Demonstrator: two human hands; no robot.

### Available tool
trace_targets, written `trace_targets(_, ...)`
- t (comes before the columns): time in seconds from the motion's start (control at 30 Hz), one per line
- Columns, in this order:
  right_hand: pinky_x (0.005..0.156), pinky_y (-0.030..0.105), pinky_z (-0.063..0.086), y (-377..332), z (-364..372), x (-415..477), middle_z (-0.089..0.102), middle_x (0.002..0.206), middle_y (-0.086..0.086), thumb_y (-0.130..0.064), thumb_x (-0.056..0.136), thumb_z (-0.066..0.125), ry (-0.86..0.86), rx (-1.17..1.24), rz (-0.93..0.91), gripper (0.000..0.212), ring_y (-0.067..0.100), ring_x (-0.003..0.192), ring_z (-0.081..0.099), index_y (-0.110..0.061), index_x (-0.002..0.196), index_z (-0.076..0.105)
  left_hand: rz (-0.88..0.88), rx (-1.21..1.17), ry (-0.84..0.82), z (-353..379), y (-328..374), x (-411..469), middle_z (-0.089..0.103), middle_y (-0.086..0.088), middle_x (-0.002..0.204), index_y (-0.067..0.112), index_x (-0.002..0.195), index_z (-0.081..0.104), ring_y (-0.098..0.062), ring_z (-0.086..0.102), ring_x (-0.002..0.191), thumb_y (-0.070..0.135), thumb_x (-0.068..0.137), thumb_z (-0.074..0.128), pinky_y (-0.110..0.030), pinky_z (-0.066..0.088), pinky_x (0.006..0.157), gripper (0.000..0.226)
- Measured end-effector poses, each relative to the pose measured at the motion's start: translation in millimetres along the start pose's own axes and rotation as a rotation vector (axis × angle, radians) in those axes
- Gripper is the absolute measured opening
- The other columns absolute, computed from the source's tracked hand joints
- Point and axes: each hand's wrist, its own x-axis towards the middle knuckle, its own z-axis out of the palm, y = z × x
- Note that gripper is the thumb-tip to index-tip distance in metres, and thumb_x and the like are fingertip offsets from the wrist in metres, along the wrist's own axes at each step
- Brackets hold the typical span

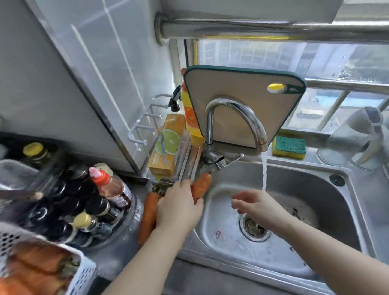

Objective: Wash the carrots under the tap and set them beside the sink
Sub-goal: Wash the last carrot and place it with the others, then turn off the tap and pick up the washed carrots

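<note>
Head view: the left hand (179, 206) lies palm down, fingers stretched out, on two carrots (147, 216) on the counter (125, 259) just left of the sink (314, 198). I cannot tell whether it grips one. The right hand (254, 205), fingers loose and holding nothing, is over the sink under the tap's (236, 109) running water.

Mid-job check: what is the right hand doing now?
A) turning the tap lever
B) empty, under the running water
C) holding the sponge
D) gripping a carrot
B: the right hand is empty, fingers loose, in the stream falling from the tap.
</note>
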Motion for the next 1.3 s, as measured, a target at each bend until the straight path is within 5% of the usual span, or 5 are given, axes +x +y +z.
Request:
trace_targets(0.3, 0.070, 0.025, 0.052, -12.8, 26.3, 14.3, 0.072, 0.089, -0.002, -0.020, 0.092, 0.059, -0.036, -0.040, -0.011, 0.011, 0.008, 0.074, 0.067, -0.018, 0.097, 0.069, -0.270, 0.079, -0.129, 8.4, -65.4, 5.4, 0.052, -0.005, 0.126, 0.015, 0.124, 0.047, -0.028, 0.056, 0.113, 0.035, 0.089, 0.052, -0.041, 0.048, 0.089, 0.041)
trace_targets(0.53, 0.061, 0.031, 0.050, 3.6, 5.5, 28.5, 0.067, 0.065, 0.007, -0.019, 0.095, 0.055, 0.316, 0.202, 0.083, 0.032, 0.017, 0.056, 0.056, -0.004, 0.068, 0.067, -0.090, 0.182, -0.014, 3.7, -50.5, 5.4, 0.040, -0.005, 0.132, 0.020, 0.132, 0.040, -0.025, 0.050, 0.117, 0.035, 0.094, 0.049, -0.036, 0.046, 0.089, 0.042)
trace_targets(0.8, 0.059, 0.033, 0.039, 9.0, -23.5, 30.1, 0.052, 0.052, 0.007, -0.026, 0.099, 0.045, 0.383, 0.450, 0.055, 0.049, 0.019, 0.054, 0.045, -0.006, 0.055, 0.055, 0.059, -0.544, -0.361, 45.9, 66.9, 37.3, 0.069, -0.003, 0.085, 0.016, 0.088, 0.067, -0.021, 0.062, 0.082, 0.024, 0.099, 0.037, -0.030, 0.050, 0.080, 0.033)
trace_targets(1.1, 0.054, 0.027, 0.039, 37.7, -70.4, 6.7, 0.054, 0.055, 0.001, -0.014, 0.099, 0.040, 0.456, 0.258, -0.004, 0.035, 0.010, 0.050, 0.047, -0.003, 0.073, 0.060, -0.107, -0.942, -0.590, 62.2, 151.4, 57.8, 0.046, 0.007, 0.036, 0.010, 0.059, 0.048, -0.006, 0.038, 0.033, 0.007, 0.096, 0.045, -0.014, 0.030, 0.037, 0.037)
trace_targets(1.3, 0.053, 0.028, 0.028, 46.1, -66.9, 12.2, 0.040, 0.052, -0.003, -0.030, 0.098, 0.047, 0.333, 0.234, 0.052, 0.045, 0.008, 0.047, 0.034, -0.018, 0.055, 0.043, -0.014, -0.798, -0.527, 75.0, 142.8, 63.8, 0.038, 0.001, 0.058, 0.018, 0.058, 0.042, -0.022, 0.035, 0.063, 0.027, 0.093, 0.039, -0.032, 0.029, 0.064, 0.037)
